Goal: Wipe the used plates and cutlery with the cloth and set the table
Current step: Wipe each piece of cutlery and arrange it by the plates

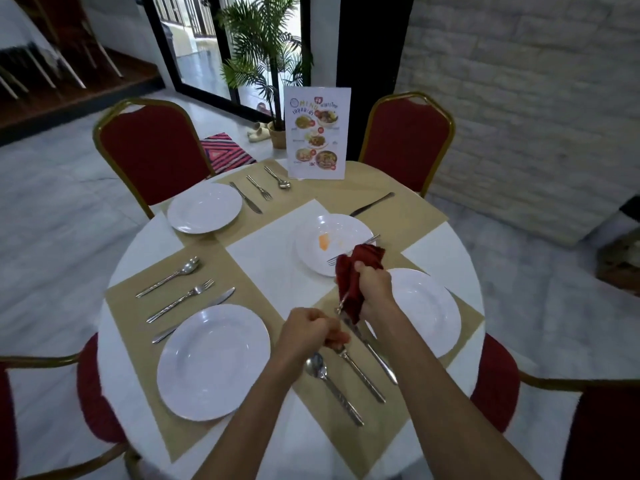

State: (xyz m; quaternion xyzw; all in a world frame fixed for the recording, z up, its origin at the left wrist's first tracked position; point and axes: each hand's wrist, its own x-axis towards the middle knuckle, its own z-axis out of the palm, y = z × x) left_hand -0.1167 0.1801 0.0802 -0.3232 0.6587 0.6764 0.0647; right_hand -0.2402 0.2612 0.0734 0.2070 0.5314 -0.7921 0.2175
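Left hand [311, 332] closed on near end of utensil [341, 307]; right hand [373, 287] clenched round cloth [349, 271], wrapped over far end, just nearer than dirty plate [306, 252]. Cloth best drawn along full length, utensil turned between strokes, left grip kept firm.

One camera sits on my head and looks forward and down across the round table [119, 271] — wide-angled, close over my work. My forearms run up from the bottom edge, with my left hand [308, 332] and right hand [375, 289] just below mid-frame. The far chairs [152, 157] and doorway [201, 53] fill the top.
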